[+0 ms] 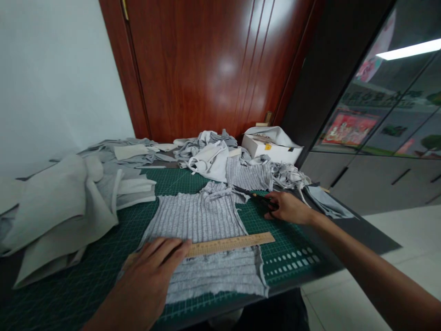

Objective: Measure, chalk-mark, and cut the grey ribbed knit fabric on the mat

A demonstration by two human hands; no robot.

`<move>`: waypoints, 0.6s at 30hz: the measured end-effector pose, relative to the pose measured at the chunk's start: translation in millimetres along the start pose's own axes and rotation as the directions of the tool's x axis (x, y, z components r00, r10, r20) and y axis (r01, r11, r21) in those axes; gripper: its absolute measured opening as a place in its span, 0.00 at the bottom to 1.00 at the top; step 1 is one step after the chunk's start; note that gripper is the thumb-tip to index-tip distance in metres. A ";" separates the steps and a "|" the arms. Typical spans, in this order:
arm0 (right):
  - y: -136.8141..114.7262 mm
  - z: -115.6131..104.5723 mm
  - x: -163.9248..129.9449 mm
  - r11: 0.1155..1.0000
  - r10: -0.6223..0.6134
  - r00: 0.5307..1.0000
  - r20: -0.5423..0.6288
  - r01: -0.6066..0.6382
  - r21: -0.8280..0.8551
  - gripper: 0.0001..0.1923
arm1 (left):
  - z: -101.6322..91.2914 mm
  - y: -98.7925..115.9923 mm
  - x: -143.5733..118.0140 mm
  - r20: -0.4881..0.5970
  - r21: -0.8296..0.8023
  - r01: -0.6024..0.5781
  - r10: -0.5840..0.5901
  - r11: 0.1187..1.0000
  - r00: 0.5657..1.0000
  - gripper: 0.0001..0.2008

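Lying flat on the green cutting mat [86,285], the grey ribbed fabric [206,243] carries a wooden ruler [232,243], which your left hand [151,271] presses with spread fingers. Your right hand [289,208] is closed around dark scissors [253,195]; their handles are hidden.

- Flat rectangular piece of ribbed knit fabric [203,239]: grey, fine stripes.
- Long wooden ruler [230,244]: pale tan.
- Flat cutting mat [275,239]: dark green, white grid.
- Glossy wooden door [206,64], upper centre: red-brown.
- Cardboard box [270,148]: white.
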State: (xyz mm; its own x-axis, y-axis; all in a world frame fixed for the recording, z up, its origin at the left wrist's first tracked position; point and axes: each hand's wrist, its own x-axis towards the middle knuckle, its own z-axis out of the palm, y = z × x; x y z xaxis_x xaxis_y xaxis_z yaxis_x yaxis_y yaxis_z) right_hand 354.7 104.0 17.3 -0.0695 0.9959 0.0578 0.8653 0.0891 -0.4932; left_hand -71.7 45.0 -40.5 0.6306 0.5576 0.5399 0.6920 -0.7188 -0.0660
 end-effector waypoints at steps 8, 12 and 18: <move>0.9 0.2 11.9 0.998 -0.057 0.996 -0.064 0.055 -0.022 0.27 | -7.3 5.1 2.8 -0.008 -0.042 0.009 -0.010 0.999 1.000 0.30; 5.6 -18.5 35.2 0.997 -0.022 0.991 -0.132 0.012 -0.070 0.28 | -1.9 5.2 -0.1 -0.012 -0.038 0.052 -0.053 0.998 0.999 0.29; 9.2 -18.0 79.9 0.981 0.077 0.969 -0.234 -0.116 -0.155 0.31 | -1.4 4.5 -0.6 -0.033 -0.004 0.002 -0.002 1.000 0.999 0.28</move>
State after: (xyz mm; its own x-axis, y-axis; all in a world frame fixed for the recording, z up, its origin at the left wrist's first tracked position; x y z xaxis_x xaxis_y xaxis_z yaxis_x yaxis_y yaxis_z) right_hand 366.1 184.1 33.0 0.1158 0.9683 0.2215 0.9339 -0.0302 -0.3562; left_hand -69.5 40.9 -39.9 0.6174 0.5451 0.5671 0.6920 -0.7193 -0.0619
